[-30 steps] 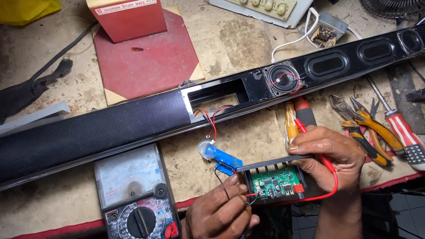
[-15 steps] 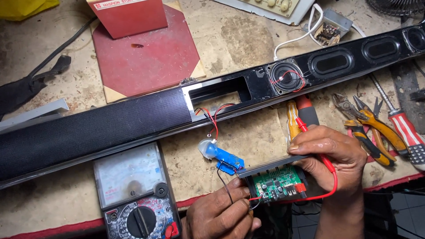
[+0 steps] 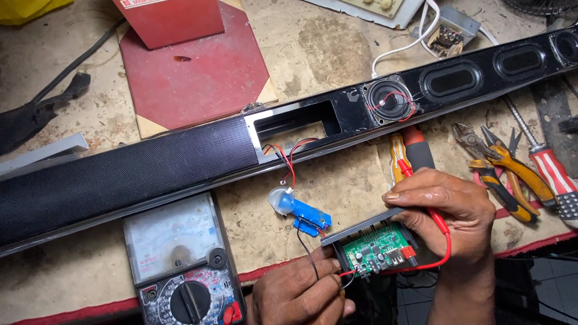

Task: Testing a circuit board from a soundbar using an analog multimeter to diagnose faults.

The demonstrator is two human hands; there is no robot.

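Worn worktop [image 3: 337, 42]: at its near edge, the right hand [image 3: 448, 210] grips the green board [image 3: 376, 250] and red probe [image 3: 436, 219]; the left hand [image 3: 298, 295] pinches wires [image 3: 310, 259] beside it.

Even, bright overhead light, soft shadows, a thin glare streak along the soundbar's [image 3: 180, 162] chrome edge; sharp throughout, slight bending toward the corners.

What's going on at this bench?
A person holds a small green circuit board at the bench's near edge: the right hand steadies it while holding a red probe lead, and the left hand pinches thin wires at its corner. An opened black soundbar lies across the bench, with an analog multimeter beside the left hand.
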